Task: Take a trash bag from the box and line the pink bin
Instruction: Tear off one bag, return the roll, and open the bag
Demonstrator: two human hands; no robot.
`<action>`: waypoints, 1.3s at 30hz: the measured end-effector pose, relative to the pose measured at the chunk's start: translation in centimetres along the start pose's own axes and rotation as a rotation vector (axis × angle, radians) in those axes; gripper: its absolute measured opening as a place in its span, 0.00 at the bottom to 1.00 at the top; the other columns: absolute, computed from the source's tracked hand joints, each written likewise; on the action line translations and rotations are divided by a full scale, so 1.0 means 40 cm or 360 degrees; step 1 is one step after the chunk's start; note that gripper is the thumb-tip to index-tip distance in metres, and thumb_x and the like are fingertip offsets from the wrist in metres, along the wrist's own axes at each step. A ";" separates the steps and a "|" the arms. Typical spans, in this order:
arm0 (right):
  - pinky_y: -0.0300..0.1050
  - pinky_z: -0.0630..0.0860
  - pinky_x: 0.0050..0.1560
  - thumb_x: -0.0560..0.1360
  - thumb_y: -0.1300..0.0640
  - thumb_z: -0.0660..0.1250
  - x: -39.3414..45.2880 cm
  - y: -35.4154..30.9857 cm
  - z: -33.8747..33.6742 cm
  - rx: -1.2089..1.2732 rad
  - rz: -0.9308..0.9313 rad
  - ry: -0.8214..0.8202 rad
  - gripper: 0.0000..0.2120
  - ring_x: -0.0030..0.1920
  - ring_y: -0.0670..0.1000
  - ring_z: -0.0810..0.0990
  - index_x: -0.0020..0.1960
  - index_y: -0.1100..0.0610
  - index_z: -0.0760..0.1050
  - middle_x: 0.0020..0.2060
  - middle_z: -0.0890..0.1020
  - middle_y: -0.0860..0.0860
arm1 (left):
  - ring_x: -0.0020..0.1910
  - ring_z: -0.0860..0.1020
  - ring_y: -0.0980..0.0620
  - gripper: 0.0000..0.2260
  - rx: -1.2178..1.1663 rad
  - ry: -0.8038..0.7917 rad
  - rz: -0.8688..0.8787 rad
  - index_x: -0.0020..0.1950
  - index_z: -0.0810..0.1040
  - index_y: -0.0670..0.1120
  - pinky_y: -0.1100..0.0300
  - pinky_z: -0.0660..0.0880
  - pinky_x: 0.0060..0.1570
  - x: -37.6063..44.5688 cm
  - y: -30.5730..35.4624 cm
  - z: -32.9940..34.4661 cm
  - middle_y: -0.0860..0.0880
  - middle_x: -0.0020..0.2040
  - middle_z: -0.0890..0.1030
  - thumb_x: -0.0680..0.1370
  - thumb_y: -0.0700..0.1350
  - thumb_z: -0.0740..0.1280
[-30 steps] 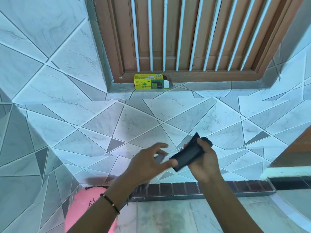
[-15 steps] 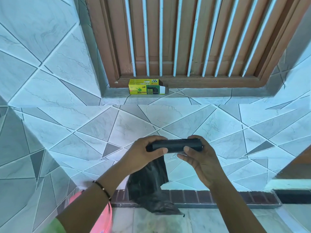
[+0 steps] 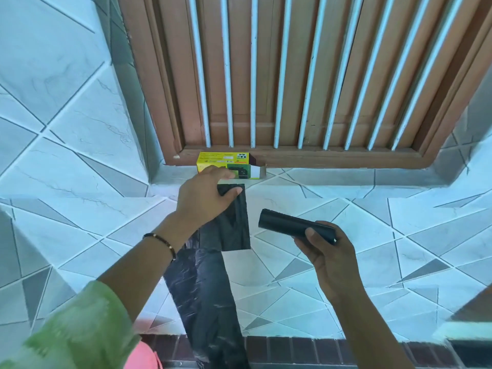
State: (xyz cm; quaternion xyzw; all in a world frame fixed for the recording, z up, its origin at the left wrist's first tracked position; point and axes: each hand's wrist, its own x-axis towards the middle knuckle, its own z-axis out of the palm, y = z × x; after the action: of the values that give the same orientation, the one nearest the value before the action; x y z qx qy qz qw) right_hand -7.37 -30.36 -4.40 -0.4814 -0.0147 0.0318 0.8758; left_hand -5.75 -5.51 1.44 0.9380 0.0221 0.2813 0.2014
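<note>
My left hand (image 3: 203,197) is raised and pinches the top end of a black trash bag (image 3: 210,283) that hangs down in a long strip to the bottom of the view. My right hand (image 3: 326,251) grips the black roll of bags (image 3: 294,226), held apart to the right of the hanging bag. The yellow and green bag box (image 3: 226,162) lies on the window sill just behind my left hand, its right end flap open. A sliver of the pink bin (image 3: 142,355) shows at the bottom edge, below my left arm.
A tiled wall (image 3: 346,275) fills the view under a brown wooden window frame with white bars (image 3: 292,75). A dark brick skirting (image 3: 319,347) runs along the bottom. A wooden edge (image 3: 476,307) sticks in at the lower right.
The bag has come free of the roll. My left hand has lifted its top end up toward the box, and my right hand has drawn the roll away to the right.
</note>
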 end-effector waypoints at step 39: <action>0.41 0.77 0.52 0.68 0.70 0.72 -0.095 -0.034 0.046 -0.0635 -0.1045 0.0298 0.20 0.50 0.46 0.80 0.49 0.48 0.73 0.46 0.81 0.43 | 0.50 0.79 0.53 0.28 -0.0038 -0.0225 0.0169 0.64 0.72 0.59 0.59 0.76 0.46 -0.119 0.021 -0.031 0.59 0.61 0.74 0.66 0.57 0.74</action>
State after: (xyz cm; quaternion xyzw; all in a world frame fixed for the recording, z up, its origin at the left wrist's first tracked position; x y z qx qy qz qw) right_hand -11.23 -29.80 -2.24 -0.6126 -0.0939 -0.2976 0.7262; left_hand -10.47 -6.56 0.25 0.9528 -0.0452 0.2251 0.1985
